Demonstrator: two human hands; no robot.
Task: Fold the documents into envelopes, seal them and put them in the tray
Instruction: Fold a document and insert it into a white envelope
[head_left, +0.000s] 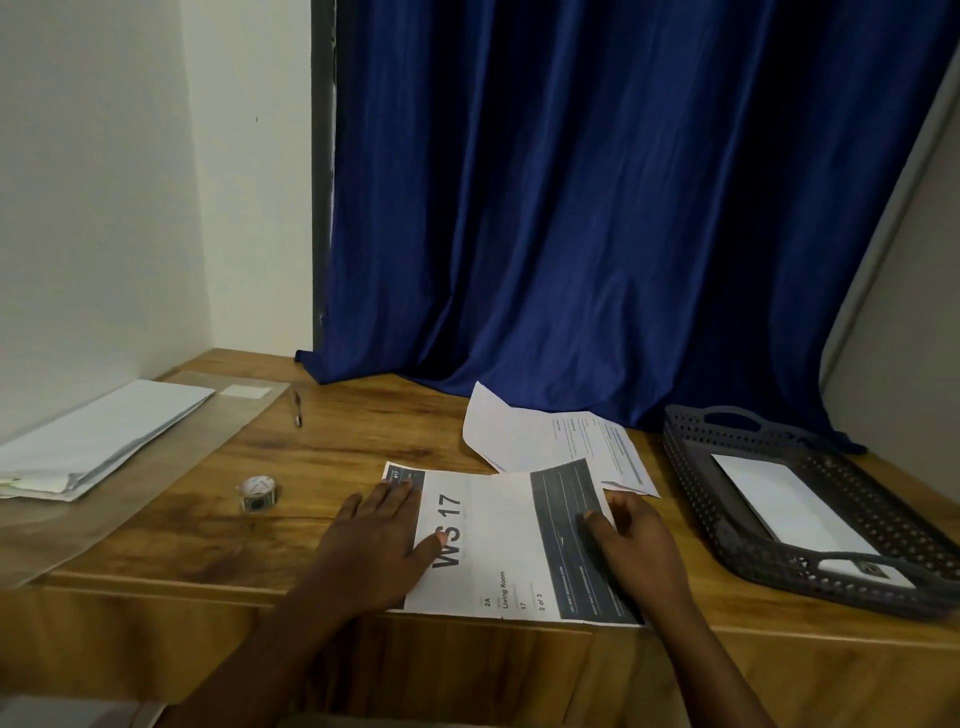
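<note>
Wooden desk: we kept our left hand flat on the sheet to pin it while our right hand pinched its edge, probably for folding.

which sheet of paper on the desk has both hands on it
The sheet printed WS 17 at the near edge, under the left hand and right hand; the other sheet lies untouched behind.

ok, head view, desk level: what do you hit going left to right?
Stack of envelopes → pen → sticker roll → left hand → WS 17 document → right hand → tray with an envelope in it.
</note>
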